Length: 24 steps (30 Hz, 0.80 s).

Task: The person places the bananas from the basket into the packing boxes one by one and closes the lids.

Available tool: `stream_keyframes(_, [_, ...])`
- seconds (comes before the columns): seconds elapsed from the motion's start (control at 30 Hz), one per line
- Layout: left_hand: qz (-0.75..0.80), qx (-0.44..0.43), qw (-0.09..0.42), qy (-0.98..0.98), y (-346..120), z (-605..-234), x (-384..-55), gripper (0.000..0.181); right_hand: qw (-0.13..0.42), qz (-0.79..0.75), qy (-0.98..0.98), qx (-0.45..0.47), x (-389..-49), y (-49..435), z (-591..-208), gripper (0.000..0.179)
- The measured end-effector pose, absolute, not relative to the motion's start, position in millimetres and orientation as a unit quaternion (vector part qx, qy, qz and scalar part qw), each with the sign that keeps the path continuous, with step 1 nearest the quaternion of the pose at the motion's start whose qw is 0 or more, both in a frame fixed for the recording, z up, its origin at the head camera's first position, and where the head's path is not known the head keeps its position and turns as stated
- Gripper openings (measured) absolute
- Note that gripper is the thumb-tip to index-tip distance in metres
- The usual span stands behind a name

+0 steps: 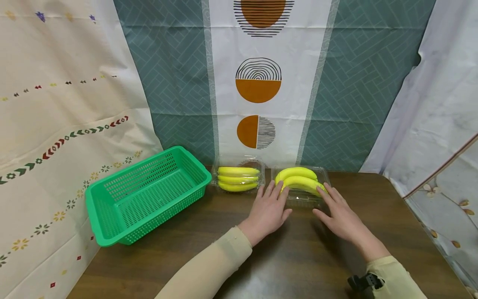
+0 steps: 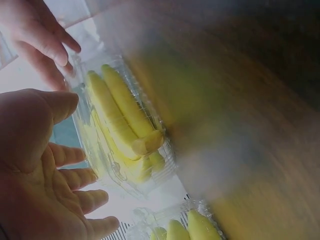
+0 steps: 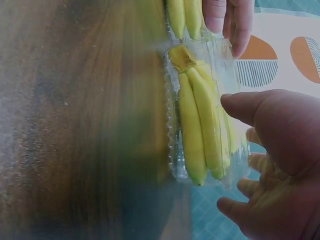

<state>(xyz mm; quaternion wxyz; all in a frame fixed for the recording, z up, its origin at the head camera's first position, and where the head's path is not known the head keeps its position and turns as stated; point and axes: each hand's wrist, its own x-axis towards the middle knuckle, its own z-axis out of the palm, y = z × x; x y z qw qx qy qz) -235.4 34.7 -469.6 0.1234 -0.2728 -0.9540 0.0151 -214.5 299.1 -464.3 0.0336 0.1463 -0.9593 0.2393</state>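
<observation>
A clear plastic box (image 1: 300,199) with a bunch of yellow bananas (image 1: 298,172) stands at the back of the table. My left hand (image 1: 266,211) reaches to its left side, fingers spread, fingertips right at the box and overlapping the bananas in the head view. On the other side, my right hand (image 1: 341,216) has its fingers extended near the box's right edge. The right wrist view shows the bananas (image 3: 200,125) through the clear walls, with the right hand's thumb and fingers apart. Neither hand's fingers are curled round anything.
Just left of that box is a second clear box (image 1: 239,161) holding several bananas (image 1: 238,180). A green perforated basket (image 1: 149,226) sits at the left of the brown wooden table (image 1: 291,265). Patterned cloth (image 1: 179,83) hangs behind the table.
</observation>
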Motion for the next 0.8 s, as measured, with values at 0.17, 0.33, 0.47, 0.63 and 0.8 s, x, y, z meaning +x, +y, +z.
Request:
stream_keyframes(0.17, [0.013, -0.266, 0.119, -0.957, 35.7, -468.2, -239.1, 0.073, 0.035, 0.237, -0.959, 0.150, -220.0, 298.7, -464.6, 0.083])
stream_keyframes(0.33, [0.011, -0.261, 0.113, -0.959, 36.2, -466.8, -244.1, 0.073, 0.029, 0.240, -0.959, 0.147, -225.6, 297.4, -463.8, 0.083])
stream_keyframes(0.47, [0.013, -0.257, 0.106, -0.961, 36.4, -467.2, -248.9, 0.073, 0.018, 0.239, -0.960, 0.144, -229.6, 297.1, -463.2, 0.085])
stream_keyframes(0.63, [0.007, -0.254, 0.106, -0.962, 37.0, -467.5, -254.8, 0.073, 0.017, 0.237, -0.961, 0.144, -233.7, 295.6, -462.1, 0.085])
stream_keyframes(0.8, [0.013, -0.251, 0.108, -0.962, 36.7, -467.9, -259.0, 0.072, 0.018, 0.235, -0.961, 0.145, -237.9, 294.1, -460.8, 0.086])
